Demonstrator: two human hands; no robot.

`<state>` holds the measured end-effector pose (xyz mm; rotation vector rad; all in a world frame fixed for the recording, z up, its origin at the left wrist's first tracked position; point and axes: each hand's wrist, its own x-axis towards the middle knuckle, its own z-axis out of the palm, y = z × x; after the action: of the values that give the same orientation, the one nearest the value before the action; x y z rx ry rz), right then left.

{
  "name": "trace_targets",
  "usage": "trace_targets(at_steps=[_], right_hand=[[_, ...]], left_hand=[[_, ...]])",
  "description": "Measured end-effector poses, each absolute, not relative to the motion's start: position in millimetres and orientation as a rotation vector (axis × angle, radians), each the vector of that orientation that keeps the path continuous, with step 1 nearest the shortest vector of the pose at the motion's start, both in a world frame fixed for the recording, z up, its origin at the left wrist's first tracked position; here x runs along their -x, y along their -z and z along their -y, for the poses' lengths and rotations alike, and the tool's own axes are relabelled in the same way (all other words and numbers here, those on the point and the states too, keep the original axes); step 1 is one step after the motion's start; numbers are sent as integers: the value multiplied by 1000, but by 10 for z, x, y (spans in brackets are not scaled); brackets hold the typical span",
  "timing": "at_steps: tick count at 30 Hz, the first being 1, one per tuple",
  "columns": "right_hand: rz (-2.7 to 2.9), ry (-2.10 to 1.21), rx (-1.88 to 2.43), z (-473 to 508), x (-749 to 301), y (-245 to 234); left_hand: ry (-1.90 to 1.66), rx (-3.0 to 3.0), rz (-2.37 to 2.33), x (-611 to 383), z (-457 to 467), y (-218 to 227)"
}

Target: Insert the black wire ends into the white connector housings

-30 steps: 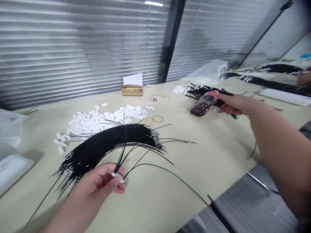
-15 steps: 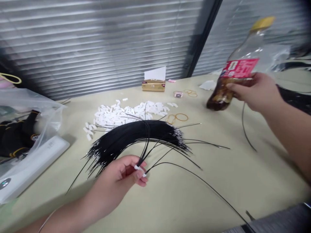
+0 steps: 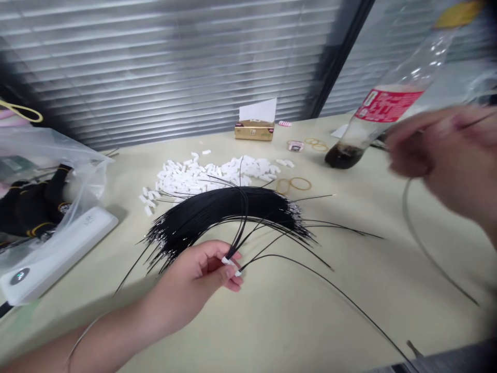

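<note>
My left hand [image 3: 202, 280] pinches a small white connector housing [image 3: 232, 266] between thumb and fingers, with several thin black wires running out of it. Just behind it lies a thick, curved bundle of black wires [image 3: 233, 207] with bright metal ends. My right hand [image 3: 446, 150], blurred and raised at the right, is closed on a black wire [image 3: 417, 238] whose length curves down below it. Beside this hand stands a cola bottle [image 3: 392, 103] with a yellow cap and red label, its base at the table; the hand is off it.
White connector housings [image 3: 190, 176] lie piled behind the bundle. Farther back are a gold tissue box [image 3: 254, 132], a small pink-lidded pack [image 3: 295, 146] and rubber bands [image 3: 301, 184]. At left sit a white power bank [image 3: 62, 254] and a clear plastic bag [image 3: 89, 150].
My right hand has let go of the cola bottle, which now rests farther back on the table, and moved right with the wire. My left hand still holds the connector housing.
</note>
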<state>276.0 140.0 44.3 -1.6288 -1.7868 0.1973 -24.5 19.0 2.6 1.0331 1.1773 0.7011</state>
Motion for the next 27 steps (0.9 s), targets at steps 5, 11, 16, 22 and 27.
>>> trace_targets(at_steps=[5,11,16,22,27], right_hand=[[2882,-1189,972,-774,-2017,-541],[2609,-1178,450,-873,-1743,-382],[2584,-982,547,-897,-1722,-103],[2539,-1076,763,-845,-1628,-16],[2551,-1104,759,-828,-1635,-16]], left_hand=[[-716,-1036,-1190,236,-193,-42],[-697,-1039,-1175,237,-202,-60],[-697,-1023,-1178,248,-198,-15],[-706,-1126,-1192,261,-168,35],[-709,-1124,-1198,266,-162,41]])
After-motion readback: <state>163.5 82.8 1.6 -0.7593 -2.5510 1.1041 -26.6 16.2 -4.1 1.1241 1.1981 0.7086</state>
